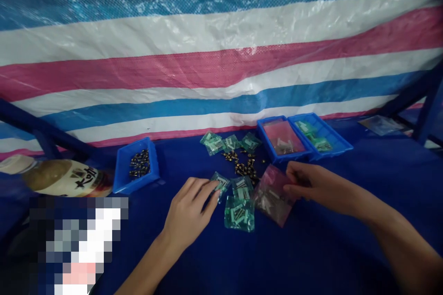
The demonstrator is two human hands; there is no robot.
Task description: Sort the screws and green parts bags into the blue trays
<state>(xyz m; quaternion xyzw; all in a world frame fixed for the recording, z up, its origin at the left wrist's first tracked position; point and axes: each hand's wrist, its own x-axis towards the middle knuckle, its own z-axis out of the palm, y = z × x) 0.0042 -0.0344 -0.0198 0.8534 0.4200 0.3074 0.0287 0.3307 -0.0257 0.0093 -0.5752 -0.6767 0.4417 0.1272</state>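
Pink translucent plastic is pinched between the thumb and bent fingers of the right hand [313, 184], which grips the pink bag [272, 198] by its right edge. Pale and dark pieces show through the film, and the bag lies tilted at the right of the green packets. The left hand [190, 212] has its fingers curved and slightly parted, with their tips at a small green packet [223, 183]; whether they pinch it or only rest against it, I cannot tell.

Between the hands are two more packets: an upper one [242, 188] and, overlapping its lower edge, a nearer one [239, 214] with slim pieces inside. Just beyond them, loose brassy parts [242, 166] lie scattered, and behind those sit three green packets in a row [212, 144].

Farther back on the right, two blue trays stand side by side: the left one [294, 155] contains another pink bag, the right one [334, 151] green packets. Well to the left, a third blue tray [154, 161] holds dark metal parts, near a labelled bottle [69, 177] on its side. Clear plastic [380, 124] lies at the far right. Everything rests on a blue tabletop [194, 262], with a striped tarpaulin [173, 69] hanging behind.
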